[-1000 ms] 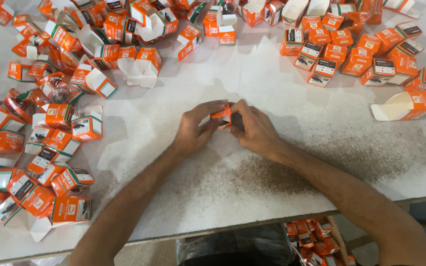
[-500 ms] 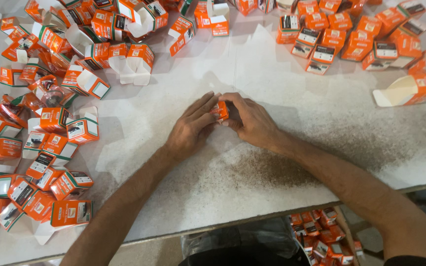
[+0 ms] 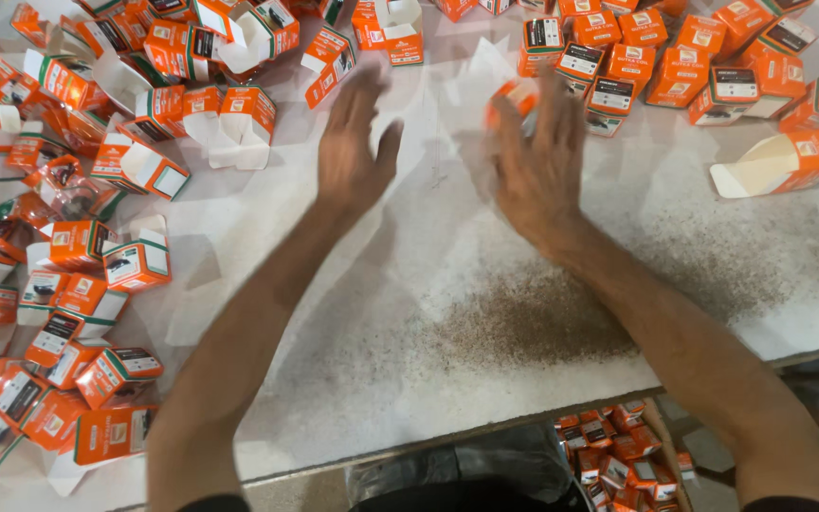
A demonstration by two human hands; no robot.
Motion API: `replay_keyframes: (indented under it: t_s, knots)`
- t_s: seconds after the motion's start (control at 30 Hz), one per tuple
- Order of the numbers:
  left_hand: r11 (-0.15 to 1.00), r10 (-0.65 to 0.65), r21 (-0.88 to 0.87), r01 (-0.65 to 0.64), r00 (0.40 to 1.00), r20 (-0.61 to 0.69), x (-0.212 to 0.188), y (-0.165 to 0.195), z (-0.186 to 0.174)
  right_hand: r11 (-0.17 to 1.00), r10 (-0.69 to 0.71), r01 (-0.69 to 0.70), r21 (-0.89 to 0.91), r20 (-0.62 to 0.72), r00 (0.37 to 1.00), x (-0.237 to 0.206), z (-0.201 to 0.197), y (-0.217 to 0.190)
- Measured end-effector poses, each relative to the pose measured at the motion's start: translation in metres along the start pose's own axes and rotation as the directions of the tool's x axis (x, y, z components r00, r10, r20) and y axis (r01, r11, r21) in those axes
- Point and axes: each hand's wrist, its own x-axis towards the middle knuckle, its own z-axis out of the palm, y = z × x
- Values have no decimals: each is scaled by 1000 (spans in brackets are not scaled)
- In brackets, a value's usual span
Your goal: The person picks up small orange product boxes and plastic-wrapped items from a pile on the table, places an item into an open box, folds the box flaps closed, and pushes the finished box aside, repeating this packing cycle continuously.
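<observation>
Head view: a white table (image 3: 400,313) fills most of the frame, its top scuffed and speckled with a dark brown stain in the near middle, its near edge running across the bottom; below that edge, on the near right, a carton (image 3: 623,455) on the floor holds more small orange packs, and a dark shape lies beneath the table's middle.

The left hand (image 3: 353,152) is spread flat, fingers apart and empty, palm down above the far middle of the table; it is blurred. The right hand (image 3: 537,161) is also blurred, fingers extended; a small orange box (image 3: 516,95) shows at its fingertips on the far side, and whether the fingers grip it or merely touch it cannot be told.

To the left, a loose heap of orange-and-white boxes (image 3: 59,284) runs from far to near, many with white flaps open, some flat and unfolded; among them lies a crinkled clear wrapper (image 3: 73,190). Along the far right, closed boxes (image 3: 675,57) with dark labels stand closer together; just right of them one open box (image 3: 779,161) lies on its side, white inside showing.
</observation>
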Motion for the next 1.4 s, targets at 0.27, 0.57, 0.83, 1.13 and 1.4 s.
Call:
replay_keyframes:
  t_s: [0.27, 0.57, 0.83, 1.13, 1.4]
  knots:
    - [973, 53, 215, -86, 987, 153, 82, -34, 57, 915, 1, -25, 403, 58, 998, -8, 18, 15]
    - [985, -90, -163, 58, 977, -192, 95, -64, 35, 615, 204, -260, 745, 168, 964, -5, 37, 13]
    - [761, -484, 617, 199, 807, 338, 168, -162, 39, 700, 207, -351, 622, 293, 933, 1, 19, 3]
    - [738, 382, 569, -363, 920, 91, 122, -124, 18, 741, 20, -190, 644, 262, 965, -1, 16, 1]
    - [858, 496, 168, -486, 868, -24, -4, 60, -54, 694, 102, -361, 623, 411, 906, -11, 13, -13]
